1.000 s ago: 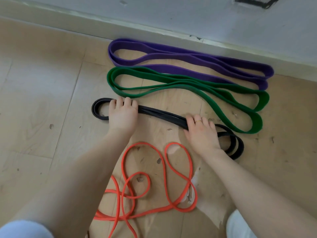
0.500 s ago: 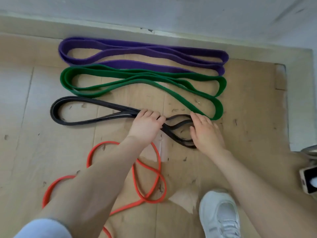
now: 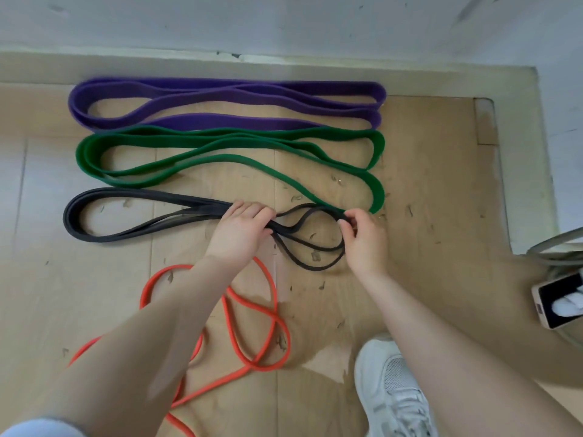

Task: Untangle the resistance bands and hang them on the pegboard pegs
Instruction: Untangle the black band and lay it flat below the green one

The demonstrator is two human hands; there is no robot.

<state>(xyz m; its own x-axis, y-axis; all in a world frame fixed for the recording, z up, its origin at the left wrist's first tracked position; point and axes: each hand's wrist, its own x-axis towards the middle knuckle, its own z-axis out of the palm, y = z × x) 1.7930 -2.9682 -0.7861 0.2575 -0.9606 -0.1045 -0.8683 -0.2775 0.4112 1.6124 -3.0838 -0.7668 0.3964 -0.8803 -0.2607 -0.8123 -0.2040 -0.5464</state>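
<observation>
Lying on the floor (image 3: 426, 190) in rows below the wall (image 3: 284, 23), the bands are sorted by colour: purple band (image 3: 220, 121) nearest the wall, green band (image 3: 220, 159) just below and touching it, black band (image 3: 104, 238) below that, orange band (image 3: 271, 310) nearest the person, looped and crossing itself. No pegboard shows in this view.

The black band is the one in hand. Its left end is a folded loop lying flat; toward the middle the strands gather under the left hand (image 3: 239, 234), whose fingers curl over them and hold them bunched. Right of that the strands fan into several thin overlapping loops, and the right hand (image 3: 366, 241) pinches the far loop between thumb and fingertips, close to the green band's lower end.

It looks light, limp and rubbery, likely grippy rather than slick, so it should drape and cling to itself. Holding the gathered middle and one loop end seems the sound way to draw the strands apart.

At right, a white shoe (image 3: 388, 392) sits near the orange band, and a phone (image 3: 558, 298) lies at the edge beside some grey object I cannot identify. The green band's end could snag as the black loops are lifted.
</observation>
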